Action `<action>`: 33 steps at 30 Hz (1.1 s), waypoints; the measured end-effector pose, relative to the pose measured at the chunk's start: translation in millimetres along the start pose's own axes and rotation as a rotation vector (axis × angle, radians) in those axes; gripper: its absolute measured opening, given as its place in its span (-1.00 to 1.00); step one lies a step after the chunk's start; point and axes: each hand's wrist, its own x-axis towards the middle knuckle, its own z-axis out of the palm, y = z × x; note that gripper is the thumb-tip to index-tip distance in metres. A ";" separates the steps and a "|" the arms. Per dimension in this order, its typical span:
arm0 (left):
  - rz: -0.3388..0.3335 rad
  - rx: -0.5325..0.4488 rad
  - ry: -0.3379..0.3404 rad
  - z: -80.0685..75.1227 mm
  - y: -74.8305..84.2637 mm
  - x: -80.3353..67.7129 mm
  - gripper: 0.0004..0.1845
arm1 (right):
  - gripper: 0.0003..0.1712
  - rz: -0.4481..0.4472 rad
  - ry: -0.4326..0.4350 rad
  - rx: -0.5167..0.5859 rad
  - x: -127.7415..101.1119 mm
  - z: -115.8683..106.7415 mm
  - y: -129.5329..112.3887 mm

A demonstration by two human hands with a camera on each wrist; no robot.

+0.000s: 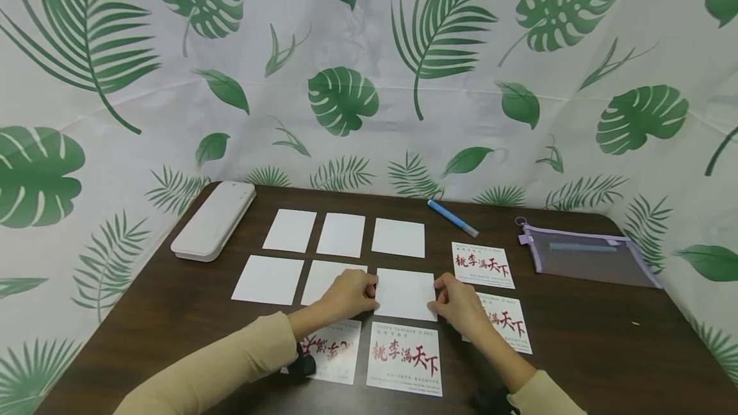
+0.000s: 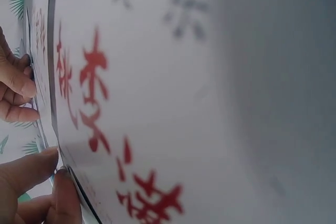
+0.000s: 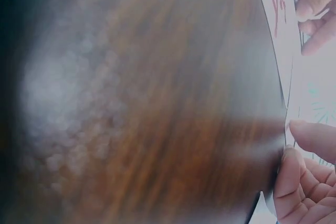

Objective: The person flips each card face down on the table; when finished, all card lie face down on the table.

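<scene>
A blank white card (image 1: 406,294) is held by its two side edges near the middle of the table. My left hand (image 1: 344,293) pinches its left edge between thumb and fingers, and my right hand (image 1: 461,306) pinches the right edge. Just in front lies a printed card (image 1: 405,358) with red Chinese characters and "Happy Teacher's Day". An upside-down printed card (image 1: 340,354) is partly covered by my left forearm. My right hand and forearm overlap another printed card (image 1: 507,324). Behind my left hand, a blank card (image 1: 330,277) is partly hidden.
Blank cards (image 1: 290,230) form a back row, with another blank card (image 1: 268,280) at front left. A printed card (image 1: 483,265) lies right. Around them are a white case (image 1: 213,221), a blue pen (image 1: 452,218) and a purple mesh pouch (image 1: 588,256). A leaf-patterned curtain (image 1: 369,146) hangs behind.
</scene>
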 end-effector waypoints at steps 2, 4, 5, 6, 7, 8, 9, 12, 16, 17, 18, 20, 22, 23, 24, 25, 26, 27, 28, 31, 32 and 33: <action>0.003 -0.007 -0.009 -1.2 1.3 -0.4 -0.78 | -0.62 0.001 -0.001 0.008 -0.2 -0.8 0.5; 0.015 -0.026 -0.022 -4.1 3.0 0.0 -0.80 | -0.61 0.003 -0.009 0.033 -0.1 -4.0 1.7; 0.025 -0.042 -0.023 -6.4 4.5 0.9 -0.84 | -0.61 0.004 -0.008 0.049 0.5 -6.6 2.7; 0.031 -0.062 -0.025 -9.7 6.5 2.1 -0.88 | -0.61 0.001 -0.004 0.073 1.6 -10.3 3.7; 0.028 -0.084 -0.032 -13.9 8.9 4.0 -0.84 | -0.61 0.002 0.003 0.104 3.4 -14.8 4.9; 0.028 -0.109 -0.040 -18.6 12.2 6.3 -0.76 | -0.62 0.003 0.009 0.137 5.2 -20.3 6.3; 0.025 -0.132 -0.050 -23.4 16.0 9.0 -0.66 | -0.62 0.007 0.022 0.167 7.5 -25.9 8.5; 0.008 -0.189 -0.084 -34.8 29.3 19.0 -0.46 | -0.64 0.040 0.065 0.234 14.6 -42.6 18.5; -0.047 -0.282 -0.137 -33.7 42.4 35.8 -0.44 | -0.63 0.102 0.122 0.250 22.6 -58.4 41.1; -0.066 -0.311 -0.145 -30.9 44.7 40.5 -0.43 | -0.62 0.112 0.134 0.256 24.6 -61.5 47.7; -0.083 -0.339 -0.153 -27.2 46.4 45.6 -0.43 | -0.60 0.123 0.144 0.258 26.7 -64.2 54.5; -0.127 -0.400 -0.162 -18.6 49.4 57.6 -0.41 | -0.57 0.140 0.155 0.270 32.0 -69.9 67.4; -0.156 -0.452 -0.165 -9.9 53.7 68.4 -0.39 | -0.54 0.159 0.154 0.270 36.9 -74.3 78.0; -0.161 -0.465 -0.164 -5.4 56.0 73.4 -0.38 | -0.53 0.165 0.148 0.264 39.2 -76.1 82.2; -0.170 -0.478 -0.160 -1.0 58.4 78.3 -0.38 | -0.52 0.172 0.142 0.255 41.3 -77.6 86.0; -0.179 -0.497 -0.154 3.4 60.8 82.9 -0.37 | -0.51 0.175 0.137 0.238 43.2 -78.7 89.2; -0.188 -0.512 -0.148 7.7 63.0 87.3 -0.37 | -0.50 0.176 0.132 0.222 44.9 -79.7 91.7; -0.198 -0.523 -0.141 12.1 64.9 91.6 -0.37 | -0.49 0.176 0.126 0.202 46.5 -80.3 94.2; -0.204 -0.535 -0.134 16.3 66.7 95.6 -0.36 | -0.48 0.175 0.122 0.186 47.9 -81.0 96.1; -0.220 -0.548 -0.120 28.3 70.9 106.3 -0.35 | -0.43 0.169 0.108 0.139 50.6 -83.2 101.1; -0.222 -0.544 -0.120 31.6 72.1 109.3 -0.34 | -0.42 0.174 0.103 0.131 51.1 -84.0 102.2; -0.222 -0.539 -0.120 34.5 73.3 112.0 -0.33 | -0.41 0.176 0.095 0.127 51.5 -85.1 103.5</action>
